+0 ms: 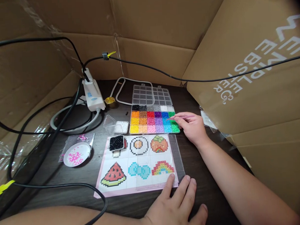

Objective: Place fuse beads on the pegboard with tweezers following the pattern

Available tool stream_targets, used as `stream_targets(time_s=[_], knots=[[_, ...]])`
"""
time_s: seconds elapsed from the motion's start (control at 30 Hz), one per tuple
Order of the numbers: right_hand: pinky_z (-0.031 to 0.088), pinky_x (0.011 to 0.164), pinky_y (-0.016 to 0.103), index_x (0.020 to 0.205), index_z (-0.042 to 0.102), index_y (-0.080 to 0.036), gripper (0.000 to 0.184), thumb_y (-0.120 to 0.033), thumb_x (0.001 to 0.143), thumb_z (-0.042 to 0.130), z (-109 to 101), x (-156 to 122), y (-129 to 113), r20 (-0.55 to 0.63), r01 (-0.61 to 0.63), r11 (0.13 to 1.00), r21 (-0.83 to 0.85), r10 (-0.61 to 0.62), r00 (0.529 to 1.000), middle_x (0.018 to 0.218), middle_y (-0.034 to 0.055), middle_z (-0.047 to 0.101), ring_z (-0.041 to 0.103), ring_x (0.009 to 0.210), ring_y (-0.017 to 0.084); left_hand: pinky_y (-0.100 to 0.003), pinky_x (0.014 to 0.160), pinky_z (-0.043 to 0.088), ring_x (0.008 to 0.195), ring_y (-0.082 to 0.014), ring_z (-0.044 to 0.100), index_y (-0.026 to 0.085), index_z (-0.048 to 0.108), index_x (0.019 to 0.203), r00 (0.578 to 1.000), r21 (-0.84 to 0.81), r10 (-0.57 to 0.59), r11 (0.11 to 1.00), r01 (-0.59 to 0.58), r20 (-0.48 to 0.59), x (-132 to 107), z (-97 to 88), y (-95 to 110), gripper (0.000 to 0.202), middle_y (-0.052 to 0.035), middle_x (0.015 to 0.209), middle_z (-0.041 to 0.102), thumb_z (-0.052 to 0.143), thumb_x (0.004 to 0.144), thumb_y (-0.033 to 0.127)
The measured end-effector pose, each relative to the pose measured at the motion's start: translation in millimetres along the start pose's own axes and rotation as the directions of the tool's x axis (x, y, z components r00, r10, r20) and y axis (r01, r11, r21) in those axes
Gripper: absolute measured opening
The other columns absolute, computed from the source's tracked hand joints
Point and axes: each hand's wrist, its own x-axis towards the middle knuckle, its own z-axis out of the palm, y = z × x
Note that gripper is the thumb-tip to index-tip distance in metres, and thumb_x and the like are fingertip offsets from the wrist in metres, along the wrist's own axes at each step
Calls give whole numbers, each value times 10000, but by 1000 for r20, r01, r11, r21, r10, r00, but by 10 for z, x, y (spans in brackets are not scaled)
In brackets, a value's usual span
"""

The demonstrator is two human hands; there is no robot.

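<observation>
My right hand (192,127) is closed around pink tweezers (188,116), whose tips point over the blue and green compartments of a bead box (154,133). The box is sorted by colour, and its clear lid (142,94) lies folded back behind it. My left hand (176,201) rests with fingers spread on the near right corner of a clear pegboard (157,186). This board lies over a pattern sheet (100,189) with a watermelon, an egg, a bow and a rainbow. Whether the tweezers grip a bead is too small to tell.
A black-bead tray (116,143) stands on the sheet, with a white-bead tray (121,127) behind. At left, a white dish (82,147) of pink beads overlaps another pegboard (65,150). A power strip (92,94) and black cables (82,185) cross the left; cardboard walls (158,63) surround the table.
</observation>
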Motion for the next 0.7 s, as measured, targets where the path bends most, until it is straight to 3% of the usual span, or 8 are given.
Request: stream_targets(time_s=[0.23,0.7], knots=[[561,669,293,838,759,-175,173,-342,795,745,-10,2,14,1,-2,1000,-15,2,1000,848,73,779,719,750,175,-484,942,416,1210,-270,600,358,632,1243,1000,5,-14,1000,14,-22,1,-6,2,378,-103,1303,647,331,1017,390],[562,651,291,841,758,-168,191,-351,788,743,0,5,-8,17,-5,1000,-26,6,1000,853,77,780,714,738,174,-508,969,409,1249,-292,575,329,588,1312,994,-60,15,998,-9,107,15,-56,-17,394,-137,1361,602,326,1021,369]])
